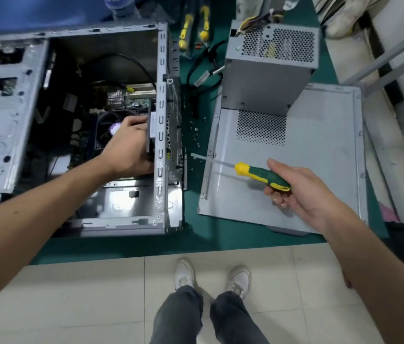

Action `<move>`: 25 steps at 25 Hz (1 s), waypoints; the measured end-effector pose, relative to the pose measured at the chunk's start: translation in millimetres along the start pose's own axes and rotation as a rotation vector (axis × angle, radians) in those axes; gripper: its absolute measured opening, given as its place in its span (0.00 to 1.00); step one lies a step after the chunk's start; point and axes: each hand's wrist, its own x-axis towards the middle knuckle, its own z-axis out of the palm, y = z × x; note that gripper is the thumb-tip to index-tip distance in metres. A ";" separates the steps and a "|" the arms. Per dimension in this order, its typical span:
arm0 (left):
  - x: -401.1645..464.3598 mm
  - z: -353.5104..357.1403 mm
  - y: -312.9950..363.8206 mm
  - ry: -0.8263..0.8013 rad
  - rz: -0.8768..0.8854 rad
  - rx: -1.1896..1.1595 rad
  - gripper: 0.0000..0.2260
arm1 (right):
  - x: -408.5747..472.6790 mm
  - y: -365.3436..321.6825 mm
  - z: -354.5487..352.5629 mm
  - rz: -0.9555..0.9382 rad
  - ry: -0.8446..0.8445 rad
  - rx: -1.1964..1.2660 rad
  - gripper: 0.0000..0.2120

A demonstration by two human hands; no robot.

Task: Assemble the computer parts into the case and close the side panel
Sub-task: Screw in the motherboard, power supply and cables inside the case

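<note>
Green-topped bench carries open computer case lying on its side. Left hand reaches inside, fingers curled round a dark part against the case's right wall. Right hand grips green-yellow screwdriver over loose side panel, just right of case. Power supply stands on the panel's far edge.

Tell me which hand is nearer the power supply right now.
Right. The right hand, holding the screwdriver, hovers over the side panel below the power supply; the left hand is inside the case.
</note>
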 end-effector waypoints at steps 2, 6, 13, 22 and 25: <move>0.3 3.8 -7.0 -0.038 -0.025 0.060 0.16 | -19.1 -12.8 9.4 0.007 -0.157 0.100 0.13; 5.3 2.6 -18.7 -0.283 -0.156 0.271 0.18 | -36.9 -61.5 50.8 -0.057 -0.321 0.109 0.10; -27.6 -22.8 -17.6 -0.463 0.144 0.489 0.22 | -6.3 -135.1 173.5 -0.487 0.219 -0.683 0.13; -60.4 1.2 -22.2 -0.514 0.168 0.677 0.29 | 41.7 -136.0 233.4 -0.697 0.591 -1.382 0.09; -57.5 6.7 -19.3 -0.541 0.173 0.700 0.27 | 41.8 -135.7 234.8 -0.689 0.597 -1.380 0.08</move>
